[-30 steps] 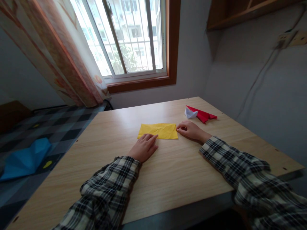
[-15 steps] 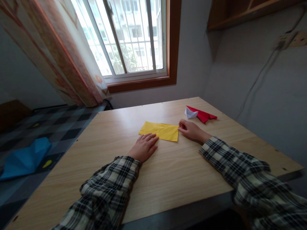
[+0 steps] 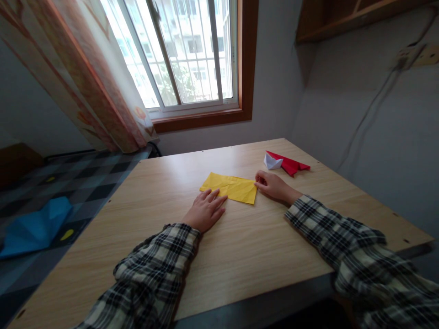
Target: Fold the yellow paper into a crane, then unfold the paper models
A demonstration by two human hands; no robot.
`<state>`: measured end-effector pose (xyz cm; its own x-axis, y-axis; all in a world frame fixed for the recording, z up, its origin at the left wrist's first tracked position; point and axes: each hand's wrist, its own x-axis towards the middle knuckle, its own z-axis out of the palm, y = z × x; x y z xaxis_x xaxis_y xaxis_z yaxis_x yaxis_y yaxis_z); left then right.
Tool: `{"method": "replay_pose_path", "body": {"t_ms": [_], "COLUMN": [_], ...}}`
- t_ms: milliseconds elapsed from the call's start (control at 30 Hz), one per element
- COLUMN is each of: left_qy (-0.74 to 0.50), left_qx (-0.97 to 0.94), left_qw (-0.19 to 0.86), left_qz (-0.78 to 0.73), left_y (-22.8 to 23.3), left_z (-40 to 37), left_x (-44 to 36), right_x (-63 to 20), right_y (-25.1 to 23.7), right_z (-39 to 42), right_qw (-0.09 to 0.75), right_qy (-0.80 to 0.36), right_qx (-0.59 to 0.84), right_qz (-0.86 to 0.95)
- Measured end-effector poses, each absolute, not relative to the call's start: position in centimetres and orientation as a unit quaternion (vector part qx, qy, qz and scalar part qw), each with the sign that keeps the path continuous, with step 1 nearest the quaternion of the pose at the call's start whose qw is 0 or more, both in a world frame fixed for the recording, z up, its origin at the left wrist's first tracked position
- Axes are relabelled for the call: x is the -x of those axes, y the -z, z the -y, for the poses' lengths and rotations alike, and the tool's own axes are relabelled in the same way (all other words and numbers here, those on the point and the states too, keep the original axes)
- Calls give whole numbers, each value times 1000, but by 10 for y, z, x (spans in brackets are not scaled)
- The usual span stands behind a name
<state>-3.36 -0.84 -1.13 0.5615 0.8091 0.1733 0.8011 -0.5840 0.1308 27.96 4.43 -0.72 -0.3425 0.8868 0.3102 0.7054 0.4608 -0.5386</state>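
Note:
A yellow sheet of paper [image 3: 233, 186], folded into a creased rectangle, lies flat on the wooden table [image 3: 219, 265]. My left hand [image 3: 205, 210] is open, palm down, with its fingertips at the paper's near edge. At the paper's right end, my right hand [image 3: 272, 185] is closed, thumb and forefinger pinching its upper right corner. Just beyond the right hand sit a small white paper boat [image 3: 272, 161] and a red paper plane [image 3: 294, 165], close against each other.
To the left, a blue folded paper [image 3: 37, 226] rests on a lower surface with a checked cloth [image 3: 92, 176]. Behind the table are a barred window [image 3: 188, 55] and a patterned curtain [image 3: 89, 82]. A wooden shelf [image 3: 329, 27] hangs on the right wall.
The yellow paper has turned slightly and shifted a little to the right. My left fingers are spread a bit more; the right hand has barely moved.

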Motion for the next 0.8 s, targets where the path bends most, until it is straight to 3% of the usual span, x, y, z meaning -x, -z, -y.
{"method": "replay_pose_path", "body": {"t_ms": [533,800], "left_qy": [-164,-167], "left_qx": [-886,-888], "left_qw": [56,25], "left_qz": [-430,-429], "left_y": [10,5], "left_z": [7,8], "left_x": [34,33], "right_x": [-279,-278], "right_y": [5,3], "right_z": [-42,-43], "right_qw": [297,298], "right_qy": [-171,-141], "right_qx": [489,459], "right_qz": [802,825]}}
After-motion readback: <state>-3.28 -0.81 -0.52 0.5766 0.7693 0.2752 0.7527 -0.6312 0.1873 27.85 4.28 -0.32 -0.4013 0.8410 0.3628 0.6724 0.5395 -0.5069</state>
